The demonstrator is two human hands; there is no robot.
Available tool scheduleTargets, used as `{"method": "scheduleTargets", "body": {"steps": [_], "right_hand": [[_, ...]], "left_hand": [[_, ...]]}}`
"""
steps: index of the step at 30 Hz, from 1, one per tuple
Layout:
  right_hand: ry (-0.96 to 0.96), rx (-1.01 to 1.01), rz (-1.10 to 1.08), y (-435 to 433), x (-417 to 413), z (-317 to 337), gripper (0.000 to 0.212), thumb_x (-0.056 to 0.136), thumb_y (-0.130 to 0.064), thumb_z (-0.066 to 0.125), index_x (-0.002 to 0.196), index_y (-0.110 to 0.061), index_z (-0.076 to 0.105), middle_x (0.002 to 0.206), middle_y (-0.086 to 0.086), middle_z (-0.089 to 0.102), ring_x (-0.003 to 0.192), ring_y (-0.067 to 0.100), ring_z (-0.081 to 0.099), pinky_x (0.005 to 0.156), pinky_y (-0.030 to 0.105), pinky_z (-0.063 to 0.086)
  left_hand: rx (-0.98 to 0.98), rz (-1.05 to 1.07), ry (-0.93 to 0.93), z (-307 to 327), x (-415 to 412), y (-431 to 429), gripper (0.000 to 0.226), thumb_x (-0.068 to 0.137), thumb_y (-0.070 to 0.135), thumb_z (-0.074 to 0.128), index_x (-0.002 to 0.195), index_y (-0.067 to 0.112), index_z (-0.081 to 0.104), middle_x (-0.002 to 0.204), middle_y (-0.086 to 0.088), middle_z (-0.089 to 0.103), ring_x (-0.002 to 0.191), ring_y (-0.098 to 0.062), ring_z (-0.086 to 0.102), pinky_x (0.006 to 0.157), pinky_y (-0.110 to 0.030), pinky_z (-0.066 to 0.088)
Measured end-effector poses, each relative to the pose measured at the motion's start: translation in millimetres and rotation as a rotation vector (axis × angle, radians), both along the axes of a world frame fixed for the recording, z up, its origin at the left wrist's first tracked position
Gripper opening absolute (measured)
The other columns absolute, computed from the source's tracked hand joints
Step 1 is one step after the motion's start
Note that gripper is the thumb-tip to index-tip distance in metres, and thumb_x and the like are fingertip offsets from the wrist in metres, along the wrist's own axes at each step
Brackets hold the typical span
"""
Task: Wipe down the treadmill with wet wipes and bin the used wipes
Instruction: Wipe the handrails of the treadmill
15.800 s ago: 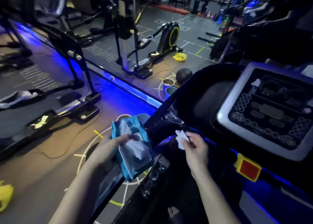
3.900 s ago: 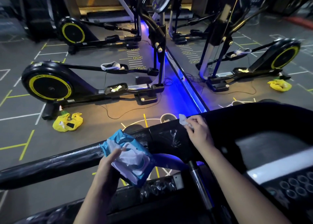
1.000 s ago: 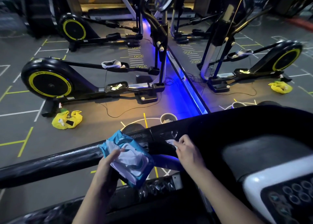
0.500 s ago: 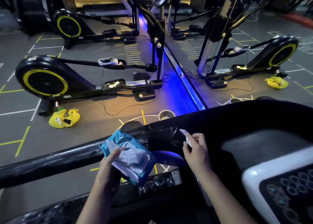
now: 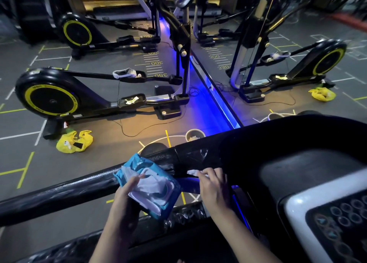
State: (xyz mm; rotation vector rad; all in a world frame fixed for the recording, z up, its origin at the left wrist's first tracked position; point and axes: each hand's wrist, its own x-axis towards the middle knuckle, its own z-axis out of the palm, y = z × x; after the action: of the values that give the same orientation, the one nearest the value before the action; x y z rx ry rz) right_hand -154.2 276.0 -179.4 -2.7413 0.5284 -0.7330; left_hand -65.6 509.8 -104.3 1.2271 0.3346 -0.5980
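One wipe sits pinched against the handrail in the right hand, the left hand gripping the wipe pack; the console and binning apparently undone.

Your view is dim, lit by a blue strip light along the floor. Glare streaks the treadmill handrail; edges bend outward.
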Motion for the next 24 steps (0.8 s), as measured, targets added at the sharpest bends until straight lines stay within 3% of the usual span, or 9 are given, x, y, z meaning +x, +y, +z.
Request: {"method": "scheduleTargets", "body": {"steps": [3, 5, 7, 11, 13, 15, 18, 22, 24], "right_hand": [[-0.136, 0.177, 0.047, 2.9, -1.1, -0.4, 0.032, 0.078, 0.008, 0.077, 0.097, -0.018, 0.078, 0.083, -0.003, 0.061, 0.073, 0.017, 0.055, 0.062, 0.035, 0.053], [-0.235, 0.372, -0.049, -6.7, -4.8, 5.3, 0.019, 0.081, 0.005, 0.077, 0.091, -0.01, 0.079, 0.084, -0.004, 0.062, 0.071, 0.008, 0.059, 0.067, 0.023, 0.053], [-0.329, 0.499, -0.185, -25.9, -8.7, 19.3, 0.016, 0.083, 0.004, 0.076, 0.088, -0.011, 0.079, 0.083, -0.003, 0.064, 0.072, 0.01, 0.062, 0.071, 0.011, 0.047], [-0.324, 0.674, -0.303, -74.4, -5.1, 30.7, 0.013, 0.089, -0.01, 0.073, 0.097, -0.018, 0.078, 0.089, -0.003, 0.067, 0.082, 0.019, 0.067, 0.079, 0.037, 0.055], [-0.269, 0.742, -0.267, -87.0, 2.2, 31.7, 0.018, 0.09, -0.011, 0.071, 0.105, -0.018, 0.077, 0.094, -0.004, 0.068, 0.09, 0.017, 0.068, 0.085, 0.039, 0.056], [-0.225, 0.741, -0.226, -90.4, 8.3, 32.3, 0.023, 0.092, -0.007, 0.068, 0.112, -0.015, 0.076, 0.099, -0.004, 0.065, 0.094, 0.015, 0.067, 0.089, 0.031, 0.055], [-0.2, 0.626, -0.141, -83.1, 9.3, 30.6, 0.031, 0.091, -0.001, 0.068, 0.117, -0.015, 0.075, 0.1, 0.001, 0.061, 0.082, 0.008, 0.066, 0.077, 0.009, 0.049], [-0.191, 0.33, 0.021, -71.3, -1.0, 16.5, 0.039, 0.082, 0.005, 0.074, 0.109, -0.024, 0.077, 0.094, 0.0, 0.057, 0.076, 0.017, 0.059, 0.074, 0.027, 0.052], [-0.139, 0.209, 0.049, -64.7, -4.8, 12.7, 0.032, 0.08, 0.005, 0.076, 0.102, -0.017, 0.079, 0.093, 0.001, 0.058, 0.078, 0.02, 0.056, 0.072, 0.035, 0.053]], "left_hand": [[0.006, 0.015, 0.014, -6.8, 3.5, 5.1, 0.07, 0.08, 0.033, 0.069, 0.139, -0.005, 0.059, 0.136, -0.029, 0.066, 0.125, -0.05, 0.064, 0.073, -0.036, 0.057], [0.012, 0.021, 0.046, -12.3, 5.6, 8.9, 0.055, 0.095, 0.029, 0.066, 0.139, -0.003, 0.06, 0.136, -0.028, 0.066, 0.128, -0.051, 0.062, 0.072, -0.037, 0.058], [0.018, 0.019, 0.07, -17.4, 7.5, 11.2, 0.044, 0.103, 0.026, 0.059, 0.137, -0.002, 0.062, 0.134, -0.027, 0.068, 0.127, -0.051, 0.062, 0.072, -0.038, 0.058], [0.041, 0.032, 0.072, -23.2, 8.0, 9.5, 0.043, 0.103, 0.027, 0.06, 0.136, -0.001, 0.063, 0.134, -0.026, 0.069, 0.125, -0.049, 0.064, 0.073, -0.039, 0.058], [0.027, 0.023, 0.074, -21.7, 7.1, 5.2, 0.043, 0.104, 0.026, 0.058, 0.136, -0.001, 0.063, 0.134, -0.027, 0.068, 0.122, -0.048, 0.066, 0.072, -0.038, 0.057], [0.014, 0.007, 0.069, -17.7, 5.9, 0.5, 0.042, 0.105, 0.024, 0.056, 0.137, -0.003, 0.061, 0.133, -0.027, 0.068, 0.115, -0.044, 0.066, 0.071, -0.037, 0.056], [0.006, -0.019, 0.041, -15.6, 5.9, -2.2, 0.043, 0.104, 0.024, 0.057, 0.137, -0.004, 0.061, 0.131, -0.027, 0.068, 0.111, -0.041, 0.066, 0.07, -0.037, 0.055], [0.028, -0.015, 0.022, -23.0, 9.0, 1.0, 0.045, 0.1, 0.026, 0.062, 0.134, -0.003, 0.063, 0.132, -0.028, 0.069, 0.112, -0.043, 0.068, 0.07, -0.037, 0.058], [0.039, -0.015, 0.015, -26.7, 10.2, 3.6, 0.049, 0.096, 0.03, 0.066, 0.134, -0.002, 0.064, 0.131, -0.027, 0.069, 0.116, -0.046, 0.068, 0.071, -0.038, 0.058]]}}
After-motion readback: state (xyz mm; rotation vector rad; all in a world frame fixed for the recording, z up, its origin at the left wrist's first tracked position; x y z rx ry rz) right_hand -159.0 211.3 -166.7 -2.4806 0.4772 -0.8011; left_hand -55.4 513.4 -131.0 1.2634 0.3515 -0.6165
